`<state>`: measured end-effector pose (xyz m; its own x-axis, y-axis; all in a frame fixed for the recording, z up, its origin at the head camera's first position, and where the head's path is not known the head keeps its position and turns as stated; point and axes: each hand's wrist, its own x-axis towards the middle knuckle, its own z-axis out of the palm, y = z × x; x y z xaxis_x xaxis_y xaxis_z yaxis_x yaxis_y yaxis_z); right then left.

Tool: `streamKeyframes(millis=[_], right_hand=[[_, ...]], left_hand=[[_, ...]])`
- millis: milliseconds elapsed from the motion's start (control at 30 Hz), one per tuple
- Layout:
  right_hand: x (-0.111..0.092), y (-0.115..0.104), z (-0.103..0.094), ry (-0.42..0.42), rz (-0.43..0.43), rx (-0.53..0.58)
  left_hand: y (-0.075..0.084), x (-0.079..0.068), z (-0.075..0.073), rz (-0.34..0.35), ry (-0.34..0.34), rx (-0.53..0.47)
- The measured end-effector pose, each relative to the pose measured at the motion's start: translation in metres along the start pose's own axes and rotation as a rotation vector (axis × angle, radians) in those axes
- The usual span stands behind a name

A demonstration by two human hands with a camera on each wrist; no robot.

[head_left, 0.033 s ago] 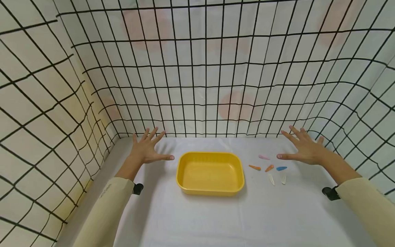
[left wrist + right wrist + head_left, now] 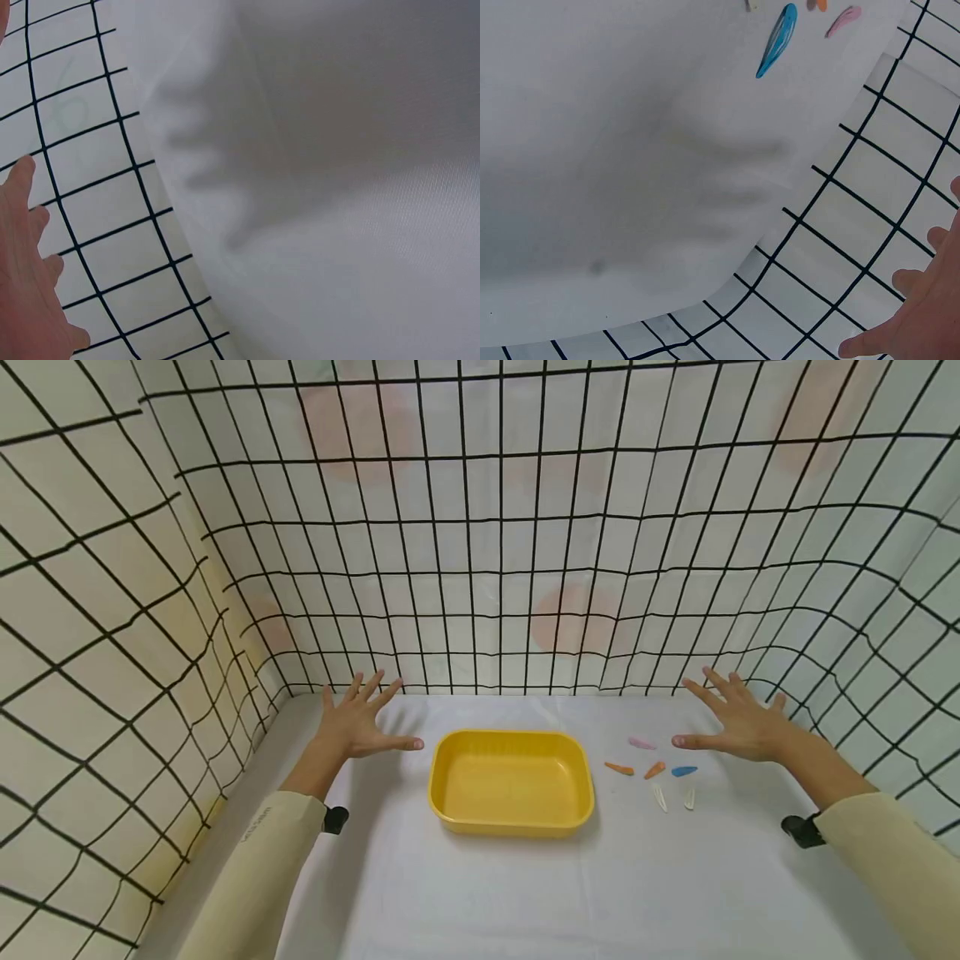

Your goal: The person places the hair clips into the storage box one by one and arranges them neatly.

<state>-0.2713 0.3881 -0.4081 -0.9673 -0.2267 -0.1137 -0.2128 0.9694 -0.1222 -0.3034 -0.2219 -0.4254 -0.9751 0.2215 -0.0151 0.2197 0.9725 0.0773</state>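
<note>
My left hand (image 2: 352, 725) hovers with spread fingers left of a yellow rectangular tray (image 2: 512, 827), holding nothing. On the other side, my right hand (image 2: 742, 724) is also spread and holds nothing. Between the tray and that hand lie small snap hair clips: a pink clip (image 2: 641, 743), an orange clip (image 2: 619, 768), a second orange clip (image 2: 655, 770), a blue clip (image 2: 684, 771), a white clip (image 2: 659, 797) and another white clip (image 2: 689, 797). The right wrist view shows the blue clip (image 2: 778, 41) closer. Nothing lies inside the tray.
A white cloth (image 2: 480, 902) covers the table. White walls with a black grid (image 2: 500, 518) enclose its back, left and right sides. Both forearms wear pale sleeves and dark wrist straps. Shadows of the hands fall on the cloth.
</note>
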Motion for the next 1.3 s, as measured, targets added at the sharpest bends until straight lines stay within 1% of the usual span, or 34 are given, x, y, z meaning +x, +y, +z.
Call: streamKeyframes(millis=[233,433,600,733,933,1100,1167,1300], right_hand=[[-0.002,-0.001,0.0,0.001,-0.004,0.013],[-0.009,-0.004,0.003,0.03,-0.013,0.022],[-0.019,-0.008,0.013,0.049,-0.023,0.031],[-0.027,-0.008,0.025,0.065,-0.043,0.077],[-0.035,-0.007,0.045,0.077,-0.061,0.165],[-0.039,-0.007,0.062,0.085,-0.038,0.229],[-0.04,-0.007,0.07,0.091,-0.024,0.245],[-0.043,-0.007,0.082,0.13,-0.004,0.277]], left_hand=[[-0.001,-0.001,0.002,0.005,0.018,0.0],[0.0,-0.003,0.001,0.015,0.038,-0.024],[0.002,-0.011,0.006,0.031,0.069,-0.065],[0.002,-0.016,0.014,0.052,0.072,-0.098],[0.006,-0.027,0.025,0.074,0.1,-0.184],[0.015,-0.033,0.036,0.109,0.134,-0.273],[0.019,-0.038,0.041,0.12,0.125,-0.325],[0.03,-0.048,0.048,0.12,0.079,-0.462]])
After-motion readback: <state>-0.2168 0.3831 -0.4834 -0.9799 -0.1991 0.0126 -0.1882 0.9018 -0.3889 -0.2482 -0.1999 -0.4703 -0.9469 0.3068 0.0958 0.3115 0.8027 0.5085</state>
